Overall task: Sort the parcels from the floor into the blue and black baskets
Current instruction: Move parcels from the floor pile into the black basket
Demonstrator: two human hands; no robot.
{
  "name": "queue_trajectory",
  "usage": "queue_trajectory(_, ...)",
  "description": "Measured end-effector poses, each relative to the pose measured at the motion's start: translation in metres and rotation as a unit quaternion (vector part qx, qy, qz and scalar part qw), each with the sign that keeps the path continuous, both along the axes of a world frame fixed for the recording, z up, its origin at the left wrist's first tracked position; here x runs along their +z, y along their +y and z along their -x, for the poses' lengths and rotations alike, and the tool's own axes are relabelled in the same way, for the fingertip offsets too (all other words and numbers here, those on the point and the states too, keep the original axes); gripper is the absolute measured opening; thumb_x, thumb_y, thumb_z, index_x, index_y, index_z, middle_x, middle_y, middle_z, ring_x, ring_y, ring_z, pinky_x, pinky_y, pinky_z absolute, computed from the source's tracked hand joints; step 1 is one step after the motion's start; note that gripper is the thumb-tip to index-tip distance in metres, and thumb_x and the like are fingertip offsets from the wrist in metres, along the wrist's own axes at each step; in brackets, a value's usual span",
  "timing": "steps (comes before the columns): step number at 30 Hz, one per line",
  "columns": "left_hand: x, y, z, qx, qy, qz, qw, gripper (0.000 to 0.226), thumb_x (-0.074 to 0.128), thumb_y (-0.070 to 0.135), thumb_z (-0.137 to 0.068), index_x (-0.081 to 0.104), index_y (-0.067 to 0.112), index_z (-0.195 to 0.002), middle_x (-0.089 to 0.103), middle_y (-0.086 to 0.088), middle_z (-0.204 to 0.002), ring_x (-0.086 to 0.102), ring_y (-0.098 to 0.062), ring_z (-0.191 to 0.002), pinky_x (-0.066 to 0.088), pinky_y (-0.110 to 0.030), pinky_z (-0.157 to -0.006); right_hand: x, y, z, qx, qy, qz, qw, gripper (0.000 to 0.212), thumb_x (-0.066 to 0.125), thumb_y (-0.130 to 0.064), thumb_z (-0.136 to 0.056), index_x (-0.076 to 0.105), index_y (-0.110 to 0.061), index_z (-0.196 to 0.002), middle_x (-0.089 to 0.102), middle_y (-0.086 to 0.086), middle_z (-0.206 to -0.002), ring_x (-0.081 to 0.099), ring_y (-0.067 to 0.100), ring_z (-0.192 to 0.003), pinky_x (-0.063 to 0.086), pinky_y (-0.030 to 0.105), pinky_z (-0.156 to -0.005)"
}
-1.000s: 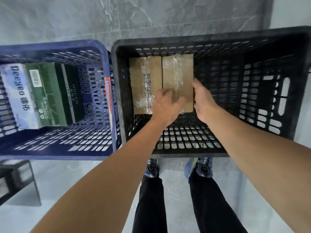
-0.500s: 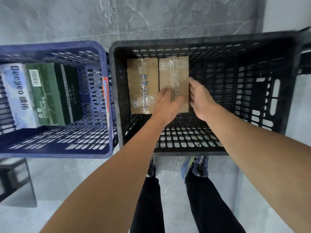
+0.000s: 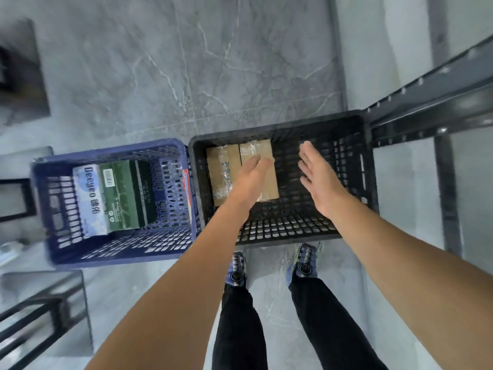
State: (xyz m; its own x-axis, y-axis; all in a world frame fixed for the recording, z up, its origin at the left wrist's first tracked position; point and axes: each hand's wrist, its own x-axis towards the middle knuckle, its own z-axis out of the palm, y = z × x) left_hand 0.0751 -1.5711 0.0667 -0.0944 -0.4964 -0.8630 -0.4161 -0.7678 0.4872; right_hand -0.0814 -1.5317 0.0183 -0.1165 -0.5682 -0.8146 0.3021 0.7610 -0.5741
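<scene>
**Four items binned, both hands free.**
Two brown parcels [image 3: 222, 169] lie side by side in the far-left part of the black basket [image 3: 346, 161]. A green box [image 3: 125, 193] and a white pack [image 3: 85, 201] lean in the blue basket [image 3: 120, 259]. The left hand [image 3: 250, 177] and right hand [image 3: 317, 177] hover over the black basket, fingers straight, holding nothing. No parcel shows on the visible floor [image 3: 240, 62], so I cannot tell how much sorting is left.

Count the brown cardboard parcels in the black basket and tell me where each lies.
2. The left parcel lies in the black basket near its far-left corner; the right parcel lies against it, partly covered by the left hand, which may hide more.
</scene>
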Motion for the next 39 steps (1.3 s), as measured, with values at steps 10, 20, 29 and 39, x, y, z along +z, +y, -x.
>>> queue_trajectory(10,0.203,-0.005,0.057,-0.059,0.077,0.073,0.993,0.069,0.052,0.062,-0.099,0.042,0.027,-0.158,0.040,0.006,-0.163,0.037,-0.014,-0.149,0.032,-0.050,-0.124,0.214,0.022,0.041,-0.140,0.010,0.085,0.986,0.072,0.043,-0.061,-0.104,0.032,-0.025,-0.165,0.032,-0.008,-0.170,0.033,0.009,-0.153,0.025,0.038,-0.128)
queue_trajectory(20,0.368,0.020,0.079,-0.227,0.170,0.113,0.952,0.049,0.045,0.041,-0.109,0.046,0.020,-0.154,0.045,0.001,-0.156,0.043,-0.016,-0.141,0.035,-0.047,-0.121,0.402,0.093,0.021,-0.273,0.100,0.154,0.944,0.063,0.035,-0.061,-0.105,0.038,-0.027,-0.158,0.039,-0.014,-0.160,0.036,0.007,-0.146,0.022,0.039,-0.127)
queue_trajectory(29,0.453,0.091,0.093,-0.364,0.222,0.112,0.897,0.043,0.057,0.047,-0.104,0.057,0.026,-0.142,0.057,0.004,-0.141,0.056,-0.007,-0.120,0.048,-0.039,-0.107,0.492,0.191,-0.001,-0.439,0.161,0.183,0.865,0.057,0.037,-0.053,-0.109,0.044,-0.024,-0.158,0.044,-0.010,-0.161,0.040,0.011,-0.149,0.028,0.043,-0.127)
queue_trajectory(39,0.503,0.239,0.119,-0.565,0.270,0.100,0.773,0.021,0.053,0.048,-0.105,0.059,0.039,-0.123,0.059,0.013,-0.138,0.057,-0.006,-0.126,0.047,-0.047,-0.111,0.544,0.361,-0.038,-0.606,0.196,0.175,0.750,0.058,0.044,-0.054,-0.108,0.042,-0.028,-0.159,0.044,-0.015,-0.160,0.041,0.008,-0.148,0.031,0.039,-0.126)
